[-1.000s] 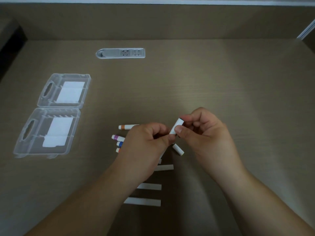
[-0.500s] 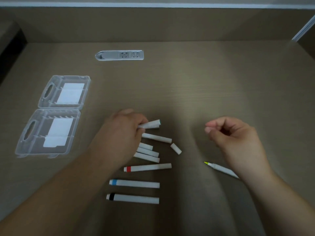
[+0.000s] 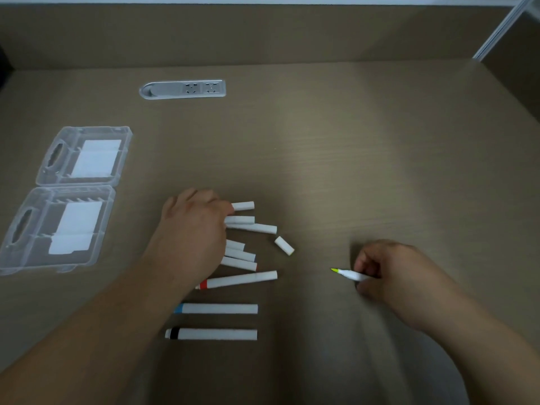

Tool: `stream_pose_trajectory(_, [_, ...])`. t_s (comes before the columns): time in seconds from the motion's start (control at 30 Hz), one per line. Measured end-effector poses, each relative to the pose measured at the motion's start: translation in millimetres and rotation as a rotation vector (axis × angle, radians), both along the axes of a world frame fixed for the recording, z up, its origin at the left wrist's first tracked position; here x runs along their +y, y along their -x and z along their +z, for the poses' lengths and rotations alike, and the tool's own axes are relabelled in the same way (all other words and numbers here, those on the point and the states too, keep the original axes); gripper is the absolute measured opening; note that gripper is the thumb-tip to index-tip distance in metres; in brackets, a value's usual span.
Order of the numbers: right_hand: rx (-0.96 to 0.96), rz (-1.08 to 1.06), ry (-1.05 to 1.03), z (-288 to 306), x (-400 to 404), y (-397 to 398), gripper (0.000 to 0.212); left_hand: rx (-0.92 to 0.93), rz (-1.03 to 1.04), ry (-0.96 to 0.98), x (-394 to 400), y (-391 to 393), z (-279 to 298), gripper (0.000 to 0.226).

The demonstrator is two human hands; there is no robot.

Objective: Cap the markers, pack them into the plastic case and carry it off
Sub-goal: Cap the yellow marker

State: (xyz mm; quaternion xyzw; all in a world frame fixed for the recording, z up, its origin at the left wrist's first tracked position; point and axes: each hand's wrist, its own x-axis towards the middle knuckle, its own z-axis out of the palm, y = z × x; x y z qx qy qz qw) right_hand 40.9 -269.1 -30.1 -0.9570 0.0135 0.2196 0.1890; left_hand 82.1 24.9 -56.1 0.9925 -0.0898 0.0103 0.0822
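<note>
We see the right hand [image 3: 391,273] curled round an uncapped yellow marker [image 3: 349,274] (tip pointing left), low on the tabletop [image 3: 350,156]. The left hand [image 3: 193,229] rests palm-down on the white markers [image 3: 251,228] at centre frame; we cannot tell its fingers' grip.

This looks like an office workstation. The wide brown wood-grain laminate surface [image 3: 350,171] has a silver oval power socket panel [image 3: 182,89] built flush into it, with two outlets, as office desks often have. A low partition wall of the same brown laminate [image 3: 263,33] stands along the far edge, and a pale metal frame strip [image 3: 501,27] closes the right corner, like a cubicle divider. White markers with coloured bands [image 3: 217,308] lie on it.
</note>
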Motion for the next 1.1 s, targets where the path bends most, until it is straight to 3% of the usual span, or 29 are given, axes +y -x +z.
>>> stream_pose_trajectory(0.1, [-0.04,-0.027,-0.131,-1,6,0,0.016,-0.004,0.037,0.028,1,2,4,0.029])
stream_pose_trajectory(0.23, [-0.027,-0.199,-0.627,10,34,-4,0.015,0.004,0.046,0.179,1,7,10,0.031])
stream_pose_trajectory(0.33, [-0.03,-0.282,-0.892,18,64,-11,0.015,0.05,0.123,0.472,-9,20,25,0.024])
stream_pose_trajectory(0.43, [-0.051,-0.336,-1.01,21,90,-18,0.017,0.261,0.283,0.943,-24,28,39,0.009])
stream_pose_trajectory(0.5, [-0.1,-0.32,-0.985,21,103,-22,0.018,0.377,0.323,1.169,-30,27,43,0.012])
stream_pose_trajectory(0.67, [-0.18,-0.251,-0.88,22,116,-27,0.019,0.5,0.429,1.438,-32,23,39,0.013])
stream_pose_trajectory(0.77, [-0.191,-0.263,-0.817,19,107,-30,0.02,0.467,0.487,1.461,-26,21,37,0.014])
stream_pose_trajectory(0.87, [-0.264,-0.285,-0.541,5,90,-33,0.018,0.437,0.53,1.448,-17,18,38,0.013])
stream_pose_trajectory(0.97, [-0.252,-0.201,-0.312,-10,85,-27,0.02,0.418,0.562,1.448,-11,15,36,0.012])
stream_pose_trajectory(1.1, [-0.29,-0.089,-0.206,-23,90,-20,0.022,0.407,0.571,1.42,-5,12,28,0.016])
